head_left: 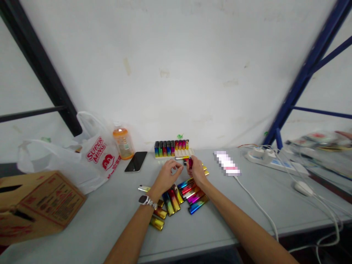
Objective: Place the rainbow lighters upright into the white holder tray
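Observation:
My right hand (196,170) is closed on a dark red lighter (190,162), held just in front of a white slotted tray (184,153). Beside it, my left hand (169,174) has thumb and forefinger loosely curved, with no object visible between them. Shiny multicoloured lighters stand upright in rows in the tray's left part (164,148), and several more stand along its back right (182,144). Under and between my wrists, loose lighters lie on the table, among them a blue one (198,205) and a gold one (157,223). My hands partly cover this pile.
A black phone (136,162), an orange bottle (123,142), a white plastic bag (93,157) and a cardboard box (41,207) are on the left. Rightward lie a blurred-out phone-like device (227,163) with a white cable and a power strip (275,161). A wall rises behind.

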`<state>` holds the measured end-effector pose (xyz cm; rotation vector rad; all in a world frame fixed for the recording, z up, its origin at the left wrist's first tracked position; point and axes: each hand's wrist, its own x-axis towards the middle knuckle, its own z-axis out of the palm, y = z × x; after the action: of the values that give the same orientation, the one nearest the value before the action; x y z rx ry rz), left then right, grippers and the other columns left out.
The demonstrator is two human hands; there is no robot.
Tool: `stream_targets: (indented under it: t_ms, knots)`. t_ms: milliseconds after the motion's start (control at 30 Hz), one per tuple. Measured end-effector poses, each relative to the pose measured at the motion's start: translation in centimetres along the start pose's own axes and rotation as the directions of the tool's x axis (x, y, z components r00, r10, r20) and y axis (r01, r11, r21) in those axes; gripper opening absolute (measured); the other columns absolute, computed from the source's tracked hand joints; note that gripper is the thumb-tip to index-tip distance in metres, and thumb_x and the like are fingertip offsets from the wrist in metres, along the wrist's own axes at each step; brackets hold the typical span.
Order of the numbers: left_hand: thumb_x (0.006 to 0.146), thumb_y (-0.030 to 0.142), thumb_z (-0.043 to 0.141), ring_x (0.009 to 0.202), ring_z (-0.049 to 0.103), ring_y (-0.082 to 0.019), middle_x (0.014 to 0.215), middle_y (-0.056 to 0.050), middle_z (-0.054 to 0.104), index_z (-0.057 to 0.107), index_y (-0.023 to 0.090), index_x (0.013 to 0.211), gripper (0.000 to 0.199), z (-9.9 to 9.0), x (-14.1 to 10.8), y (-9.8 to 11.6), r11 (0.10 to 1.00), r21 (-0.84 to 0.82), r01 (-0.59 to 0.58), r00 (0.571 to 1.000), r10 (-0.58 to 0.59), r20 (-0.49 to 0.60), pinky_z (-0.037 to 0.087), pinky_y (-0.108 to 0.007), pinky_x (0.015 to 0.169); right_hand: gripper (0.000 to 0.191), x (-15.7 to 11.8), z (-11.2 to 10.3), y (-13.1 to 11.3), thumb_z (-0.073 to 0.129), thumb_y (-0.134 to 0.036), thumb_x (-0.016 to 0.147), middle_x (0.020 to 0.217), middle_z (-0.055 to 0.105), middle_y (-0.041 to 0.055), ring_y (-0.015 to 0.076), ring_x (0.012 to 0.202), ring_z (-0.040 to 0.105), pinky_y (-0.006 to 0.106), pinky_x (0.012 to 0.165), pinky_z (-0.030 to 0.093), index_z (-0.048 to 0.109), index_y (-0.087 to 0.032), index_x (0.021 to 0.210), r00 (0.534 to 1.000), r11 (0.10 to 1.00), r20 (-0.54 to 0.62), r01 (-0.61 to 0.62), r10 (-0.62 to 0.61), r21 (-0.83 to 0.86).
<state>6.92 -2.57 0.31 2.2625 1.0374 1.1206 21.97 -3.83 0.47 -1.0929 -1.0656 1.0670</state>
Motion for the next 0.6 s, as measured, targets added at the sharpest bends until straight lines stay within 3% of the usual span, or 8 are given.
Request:
stream_targets:
  t_ms: [200, 400, 600]
  knots:
    - [0.092, 0.032, 0.053, 0.093, 0.057, -0.021, 0.091, -0.005, 0.064, 0.066, 0.019, 0.086, 0.019, 0.1, -0.1, -0.5, 0.998, 0.061, -0.013, 1.0, 0.012, 0.017, 0.047, -0.031, 0.076, 0.062, 0.2, -0.2, 0.5, 0.034, -0.072, 0.084, 0.039, 0.027, -0.0058, 0.0084, 0.037, 0.023, 0.025, 0.04, 0.017, 0.041, -0.022, 0.047, 0.998, 0.998, 0.061, -0.032, 0.029, 0.052]
    - [0.092, 0.031, 0.053, 0.098, 0.057, -0.022, 0.095, -0.006, 0.064, 0.066, 0.02, 0.088, 0.018, 0.1, 0.0, -0.8, 0.993, 0.118, -0.005, 1.0, 0.002, 0.028, 0.048, -0.035, 0.085, 0.057, 0.6, -0.5, 0.6, 0.033, -0.065, 0.088, 0.04, 0.033, -0.0044, 0.0105, 0.037, 0.029, 0.026, 0.04, 0.023, 0.041, -0.023, 0.049, 0.999, 0.997, -0.037, 0.028, -0.031, -0.073]
    - [0.091, 0.026, 0.053, 0.103, 0.055, -0.025, 0.102, -0.008, 0.062, 0.065, 0.019, 0.094, 0.014, 0.2, 1.2, -1.6, 0.963, 0.269, -0.031, 0.999, 0.025, 0.027, 0.044, -0.042, 0.096, 0.054, 0.5, -0.5, 0.4, 0.033, -0.062, 0.089, 0.04, 0.033, -0.0045, 0.0107, 0.038, 0.029, 0.025, 0.039, 0.024, 0.042, -0.023, 0.052, 0.999, 0.999, -0.044, -0.024, 0.023, -0.032]
